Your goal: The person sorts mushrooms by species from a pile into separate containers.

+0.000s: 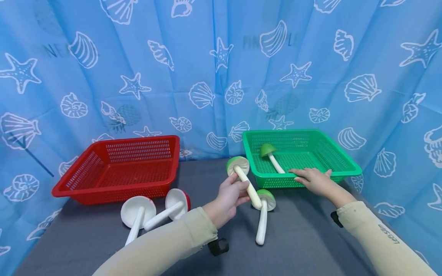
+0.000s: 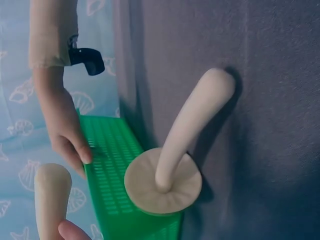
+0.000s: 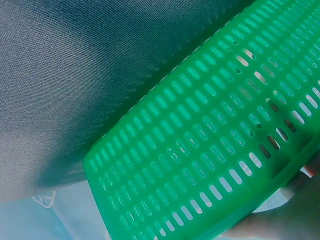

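My left hand (image 1: 229, 199) pinches the white stem of a toy mushroom (image 1: 253, 197) with a green cap, held above the table. In the left wrist view the stem end (image 2: 52, 187) shows beside my thumb. Just below it, another green-capped mushroom (image 1: 261, 226) lies on the table with its pale underside showing. My right hand (image 1: 315, 182) rests on the near rim of the green basket (image 1: 255, 176), fingers stretched along it to the left. Inside that basket leans a third green-capped mushroom (image 1: 276, 164). The right wrist view shows the slotted outer wall (image 3: 190, 145) and part of my hand.
A red basket (image 1: 114, 193) stands at the left. Two mushrooms with white undersides lie in front of it, one (image 1: 136, 220) beside the other red-capped one (image 1: 177, 207). Behind the grey table (image 1: 293, 245) hangs a blue curtain (image 1: 193, 57) with shell prints.
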### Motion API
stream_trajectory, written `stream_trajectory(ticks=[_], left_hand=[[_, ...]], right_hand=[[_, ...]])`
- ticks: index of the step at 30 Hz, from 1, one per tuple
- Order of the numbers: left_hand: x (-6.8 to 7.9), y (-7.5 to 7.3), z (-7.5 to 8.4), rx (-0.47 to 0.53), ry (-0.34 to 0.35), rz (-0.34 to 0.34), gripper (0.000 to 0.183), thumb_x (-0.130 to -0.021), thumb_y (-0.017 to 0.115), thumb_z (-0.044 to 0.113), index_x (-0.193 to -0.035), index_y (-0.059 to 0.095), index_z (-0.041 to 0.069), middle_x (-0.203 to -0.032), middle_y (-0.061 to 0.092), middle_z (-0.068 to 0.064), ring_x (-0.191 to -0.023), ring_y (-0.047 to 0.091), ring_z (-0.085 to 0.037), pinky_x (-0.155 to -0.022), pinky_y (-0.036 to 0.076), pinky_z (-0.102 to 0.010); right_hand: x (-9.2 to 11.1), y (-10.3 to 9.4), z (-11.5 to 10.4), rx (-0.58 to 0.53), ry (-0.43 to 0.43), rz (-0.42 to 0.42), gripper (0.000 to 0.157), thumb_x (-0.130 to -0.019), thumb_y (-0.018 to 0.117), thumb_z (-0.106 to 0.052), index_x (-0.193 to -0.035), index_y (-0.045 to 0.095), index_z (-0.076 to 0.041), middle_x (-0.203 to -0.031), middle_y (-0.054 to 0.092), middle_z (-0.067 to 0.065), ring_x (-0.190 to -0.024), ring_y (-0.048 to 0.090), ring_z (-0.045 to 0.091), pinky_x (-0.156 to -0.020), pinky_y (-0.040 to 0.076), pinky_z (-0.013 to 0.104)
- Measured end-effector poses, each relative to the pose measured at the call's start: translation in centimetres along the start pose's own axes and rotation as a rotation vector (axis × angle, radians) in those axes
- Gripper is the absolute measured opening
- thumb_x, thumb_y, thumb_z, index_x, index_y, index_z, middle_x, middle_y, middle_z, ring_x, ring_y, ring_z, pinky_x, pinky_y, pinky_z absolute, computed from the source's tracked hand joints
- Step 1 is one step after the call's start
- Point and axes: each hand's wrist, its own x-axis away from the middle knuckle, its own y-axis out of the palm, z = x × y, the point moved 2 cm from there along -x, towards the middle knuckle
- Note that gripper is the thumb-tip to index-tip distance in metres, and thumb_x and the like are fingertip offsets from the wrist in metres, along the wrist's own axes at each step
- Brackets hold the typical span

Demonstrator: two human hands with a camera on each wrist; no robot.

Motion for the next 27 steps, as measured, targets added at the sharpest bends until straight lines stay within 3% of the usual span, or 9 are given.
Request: stream_trajectory(ticks=[11, 22, 27], left_hand=[[-1.9, 2.1, 1.2, 0.013, 0.022, -0.025, 0.061, -0.098, 0.060, 0.005, -0.155, 0.037, 0.006, -0.125, 0.061, -0.021, -0.069, 0.057, -0.010, -0.063, 0.051, -0.019], [-4.5, 2.6, 1.3, 0.054, 0.056, 0.007, 0.058, -0.097, 0.062, 0.004, -0.152, 0.043, 0.008, -0.127, 0.061, -0.020, -0.063, 0.055, -0.008, -0.056, 0.049, -0.016], [-5.7, 2.9, 1.9, 0.026, 0.051, -0.025, 0.059, -0.098, 0.062, 0.007, -0.153, 0.041, 0.009, -0.132, 0.060, -0.021, -0.062, 0.054, -0.009, -0.058, 0.050, -0.016]], right_hand=[[0.1, -0.1, -0.1, -0.009, 0.000, 0.005, 0.040, -0.101, 0.057, -0.019, -0.139, 0.058, -0.006, -0.126, 0.060, 0.031, -0.118, 0.048, 0.061, -0.088, 0.005, 0.094], [0.2, 0.0, -0.4, -0.017, 0.011, 0.009, 0.039, -0.102, 0.057, -0.019, -0.139, 0.059, -0.007, -0.130, 0.058, 0.032, -0.121, 0.044, 0.062, -0.089, 0.005, 0.093], [0.3, -0.2, -0.3, -0.016, 0.007, 0.013, 0.039, -0.102, 0.057, -0.019, -0.138, 0.059, -0.007, -0.128, 0.059, 0.032, -0.120, 0.046, 0.062, -0.088, 0.005, 0.093]])
